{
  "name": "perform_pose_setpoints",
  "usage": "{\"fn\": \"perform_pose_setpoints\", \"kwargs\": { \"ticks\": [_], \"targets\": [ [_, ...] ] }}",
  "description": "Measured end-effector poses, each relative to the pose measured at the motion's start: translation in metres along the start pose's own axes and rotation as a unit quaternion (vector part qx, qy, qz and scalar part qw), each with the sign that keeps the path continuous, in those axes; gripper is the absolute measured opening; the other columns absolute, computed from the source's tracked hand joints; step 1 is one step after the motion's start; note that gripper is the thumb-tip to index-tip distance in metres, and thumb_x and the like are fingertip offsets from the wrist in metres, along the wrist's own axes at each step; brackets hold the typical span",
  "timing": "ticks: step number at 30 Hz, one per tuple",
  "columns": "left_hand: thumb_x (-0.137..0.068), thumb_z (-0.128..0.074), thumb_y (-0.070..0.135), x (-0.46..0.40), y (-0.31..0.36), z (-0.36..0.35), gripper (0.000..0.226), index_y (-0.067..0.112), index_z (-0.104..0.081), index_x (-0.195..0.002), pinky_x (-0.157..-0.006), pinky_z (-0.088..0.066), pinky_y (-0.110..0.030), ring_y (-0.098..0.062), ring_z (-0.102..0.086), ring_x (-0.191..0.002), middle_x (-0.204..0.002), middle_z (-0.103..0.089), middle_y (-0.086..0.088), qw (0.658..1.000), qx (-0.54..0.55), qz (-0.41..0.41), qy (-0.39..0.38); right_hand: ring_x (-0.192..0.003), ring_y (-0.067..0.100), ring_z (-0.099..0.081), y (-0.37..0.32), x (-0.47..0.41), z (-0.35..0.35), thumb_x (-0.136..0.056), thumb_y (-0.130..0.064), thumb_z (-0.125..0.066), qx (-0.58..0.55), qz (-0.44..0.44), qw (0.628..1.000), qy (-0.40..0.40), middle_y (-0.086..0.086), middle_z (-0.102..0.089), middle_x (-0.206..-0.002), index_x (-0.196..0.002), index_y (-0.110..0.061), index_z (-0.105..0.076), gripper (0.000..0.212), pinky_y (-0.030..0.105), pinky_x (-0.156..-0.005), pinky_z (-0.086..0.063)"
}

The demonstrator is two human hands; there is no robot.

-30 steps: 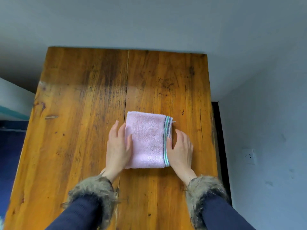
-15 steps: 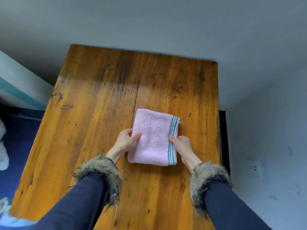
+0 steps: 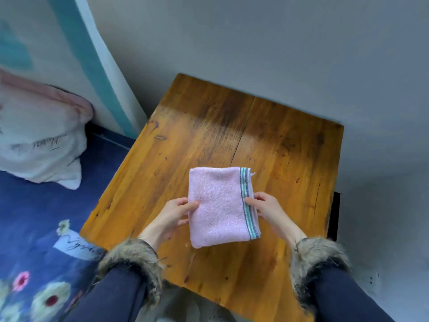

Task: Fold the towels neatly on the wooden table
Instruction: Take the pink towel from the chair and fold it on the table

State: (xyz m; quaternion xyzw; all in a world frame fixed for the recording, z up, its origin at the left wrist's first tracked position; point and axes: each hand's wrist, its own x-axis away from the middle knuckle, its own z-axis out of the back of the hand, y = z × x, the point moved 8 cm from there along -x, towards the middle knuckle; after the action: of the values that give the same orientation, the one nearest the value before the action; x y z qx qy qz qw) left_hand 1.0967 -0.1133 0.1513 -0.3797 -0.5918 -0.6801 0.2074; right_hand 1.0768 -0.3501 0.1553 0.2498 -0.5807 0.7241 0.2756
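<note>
A folded pink towel (image 3: pixel 219 206) sits over the wooden table (image 3: pixel 285 159), gripped at nine o'clock by the left hand (image 3: pixel 173 216) and at three o'clock by the right hand (image 3: pixel 267 206) along its striped hem. A pale cushion (image 3: pixel 39 135) rests on blue floral bedding (image 3: pixel 39 228) at nine o'clock from the table.

the towel (image 3: pixel 218 205) was pink terry cloth with a nubby, matt pile and a flat-woven band of green, white and grey stripes along one edge. the desk (image 3: pixel 290 159) was orange-brown varnished wood, glossy enough to catch a pale sheen, its grain marked with dark scuffs and a seam between planks. the sleeves (image 3: pixel 334 296) were smooth dark navy fabric with shaggy brown-grey fur cuffs (image 3: pixel 318 259), and the pillow (image 3: pixel 39 135) looked like soft plush cloth.
</note>
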Motion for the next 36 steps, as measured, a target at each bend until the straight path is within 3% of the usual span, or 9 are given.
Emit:
{"fn": "perform_pose_setpoints", "kwargs": {
  "ticks": [4, 10, 15, 22, 24, 28, 33, 36],
  "targets": [
    [-0.087, -0.063, 0.021, 0.051, -0.021, 0.071, 0.02, 0.012, -0.065, -0.104, -0.075, -0.05, -0.028, -0.017, -0.064, -0.095, -0.105, -0.069, -0.003, 0.994, 0.083, -0.011, 0.07, -0.096, 0.017, -0.063, -0.047, 0.021, -0.071, -0.09, -0.023, -0.057, 0.037, 0.036, 0.994, -0.092, 0.002, -0.066, -0.103, -0.098, -0.015, -0.064, 0.013, 0.031, -0.084, -0.051],
    [-0.089, -0.057, 0.015, 0.148, -0.082, 0.18, 0.02, 0.005, -0.062, -0.106, -0.083, -0.049, -0.034, -0.024, -0.06, -0.094, -0.102, -0.066, -0.011, 0.967, 0.188, -0.045, 0.169, -0.079, 0.017, -0.065, -0.097, 0.068, -0.209, -0.088, -0.015, -0.058, 0.126, 0.082, 0.965, -0.216, 0.006, -0.069, -0.091, -0.098, -0.005, -0.066, 0.016, 0.026, -0.073, -0.051],
    [-0.089, -0.058, 0.012, 0.24, -0.151, 0.266, 0.013, 0.007, -0.063, -0.101, -0.069, -0.051, -0.03, -0.022, -0.063, -0.086, -0.102, -0.068, -0.014, 0.926, 0.272, -0.067, 0.254, -0.071, 0.014, -0.062, -0.112, 0.129, -0.343, -0.088, -0.012, -0.058, 0.202, 0.12, 0.93, -0.282, 0.005, -0.065, -0.082, -0.096, -0.002, -0.063, 0.014, 0.024, -0.064, -0.053],
    [-0.09, -0.058, 0.012, 0.367, -0.25, 0.365, 0.01, 0.011, -0.064, -0.097, -0.067, -0.05, -0.029, -0.019, -0.061, -0.077, -0.09, -0.067, -0.007, 0.867, 0.327, -0.088, 0.365, -0.076, 0.018, -0.058, -0.104, 0.215, -0.516, -0.086, -0.014, -0.059, 0.265, 0.161, 0.884, -0.35, 0.009, -0.059, -0.085, -0.094, 0.004, -0.062, 0.02, 0.033, -0.072, -0.051],
    [-0.089, -0.058, 0.012, 0.394, -0.28, 0.388, 0.01, 0.012, -0.065, -0.097, -0.07, -0.05, -0.031, -0.021, -0.062, -0.082, -0.094, -0.068, -0.008, 0.848, 0.346, -0.085, 0.392, -0.077, 0.018, -0.058, -0.096, 0.238, -0.56, -0.087, -0.014, -0.058, 0.283, 0.165, 0.866, -0.379, 0.01, -0.06, -0.086, -0.093, 0.0, -0.062, 0.015, 0.029, -0.071, -0.05],
    [-0.09, -0.057, 0.01, 0.426, -0.324, 0.427, 0.01, 0.012, -0.063, -0.098, -0.072, -0.049, -0.031, -0.021, -0.062, -0.087, -0.096, -0.068, -0.006, 0.808, 0.396, -0.077, 0.428, -0.077, 0.018, -0.059, -0.086, 0.266, -0.635, -0.088, -0.015, -0.058, 0.315, 0.163, 0.839, -0.412, 0.009, -0.062, -0.087, -0.094, -0.004, -0.063, 0.013, 0.027, -0.068, -0.051],
    [-0.089, -0.058, 0.012, 0.433, -0.35, 0.489, 0.008, 0.014, -0.065, -0.093, -0.085, -0.047, -0.037, -0.022, -0.061, -0.091, -0.095, -0.068, -0.005, 0.782, 0.415, -0.057, 0.461, -0.071, 0.017, -0.055, -0.097, 0.265, -0.72, -0.089, -0.014, -0.057, 0.345, 0.158, 0.814, -0.44, 0.009, -0.059, -0.084, -0.094, -0.003, -0.061, 0.013, 0.026, -0.063, -0.049],
    [-0.089, -0.059, 0.013, 0.429, -0.354, 0.536, 0.009, 0.011, -0.065, -0.096, -0.073, -0.049, -0.033, -0.019, -0.061, -0.081, -0.09, -0.067, -0.005, 0.773, 0.415, -0.051, 0.477, -0.07, 0.016, -0.057, -0.111, 0.254, -0.775, -0.09, -0.013, -0.055, 0.349, 0.157, 0.801, -0.46, 0.007, -0.06, -0.082, -0.09, -0.006, -0.06, 0.008, 0.023, -0.06, -0.049]
  ]
}}
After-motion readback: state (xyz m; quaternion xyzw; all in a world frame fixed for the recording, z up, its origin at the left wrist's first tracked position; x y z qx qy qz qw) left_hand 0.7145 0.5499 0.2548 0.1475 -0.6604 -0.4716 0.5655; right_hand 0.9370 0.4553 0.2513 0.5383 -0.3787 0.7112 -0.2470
